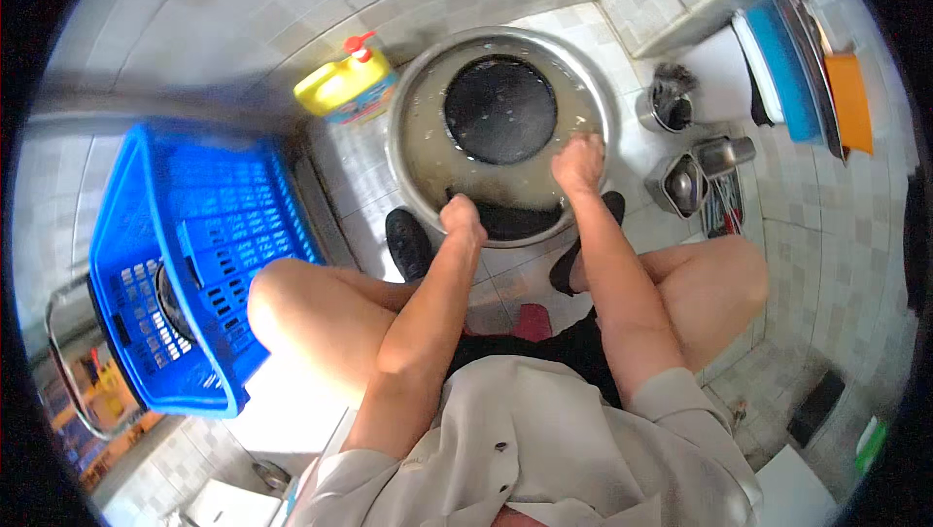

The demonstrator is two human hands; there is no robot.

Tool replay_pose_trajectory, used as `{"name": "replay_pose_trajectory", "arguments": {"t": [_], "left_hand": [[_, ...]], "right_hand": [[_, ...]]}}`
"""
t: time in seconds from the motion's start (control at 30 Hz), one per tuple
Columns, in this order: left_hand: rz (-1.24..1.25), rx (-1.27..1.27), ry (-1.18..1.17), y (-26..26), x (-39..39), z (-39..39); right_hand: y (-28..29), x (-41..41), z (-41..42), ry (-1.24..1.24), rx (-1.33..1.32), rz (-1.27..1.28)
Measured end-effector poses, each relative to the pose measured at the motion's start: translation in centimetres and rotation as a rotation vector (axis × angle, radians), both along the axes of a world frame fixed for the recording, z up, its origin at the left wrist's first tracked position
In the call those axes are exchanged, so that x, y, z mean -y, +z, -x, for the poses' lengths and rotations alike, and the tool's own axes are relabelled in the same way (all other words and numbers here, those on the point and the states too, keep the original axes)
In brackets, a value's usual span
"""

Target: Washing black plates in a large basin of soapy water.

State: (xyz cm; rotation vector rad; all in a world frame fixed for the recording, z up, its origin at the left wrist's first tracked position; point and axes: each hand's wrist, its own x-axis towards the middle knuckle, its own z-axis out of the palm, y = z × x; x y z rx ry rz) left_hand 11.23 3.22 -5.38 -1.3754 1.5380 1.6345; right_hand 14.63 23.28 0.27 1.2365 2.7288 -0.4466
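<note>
A wide metal basin [399,184] of cloudy water stands on the tiled floor between the feet. One dark round pan or plate [501,110] lies in its upper part. A second dark piece [521,223], probably also round, shows along the near rim. My left hand [463,217] is closed over the near-left rim, at the edge of that second piece, and seems to grip it. My right hand [579,161] is curled over the water near the right rim; whether it holds anything is hidden. A yellow jug with a red pump top [348,88] stands left of the basin.
At left stands a blue plastic basket [157,184] with a dark round item inside. Right of the basin are a metal container with a dark scrubber [665,110], a square metal container [678,188] and utensils [723,206]. Trays or boards [791,67] stand upright at upper right.
</note>
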Motion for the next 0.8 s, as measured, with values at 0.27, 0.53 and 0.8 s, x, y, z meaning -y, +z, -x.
{"name": "replay_pose_trajectory", "arguments": {"t": [0.27, 0.53, 0.8], "left_hand": [[0.87, -0.126, -2.067, 1.6, 1.4, 0.4], [1.014, -0.231, -2.119, 4.3, 1.5, 0.1], [1.032, -0.218, -2.046, 5.0, 2.6, 0.6]], "right_hand": [[2.2, 3.0, -3.0, -0.438, -0.033, -0.072], [-7.1, -1.8, -7.9, -0.584, -0.349, 0.424], [-9.5, 0.0, -9.5, -0.516, -0.388, 0.413]]}}
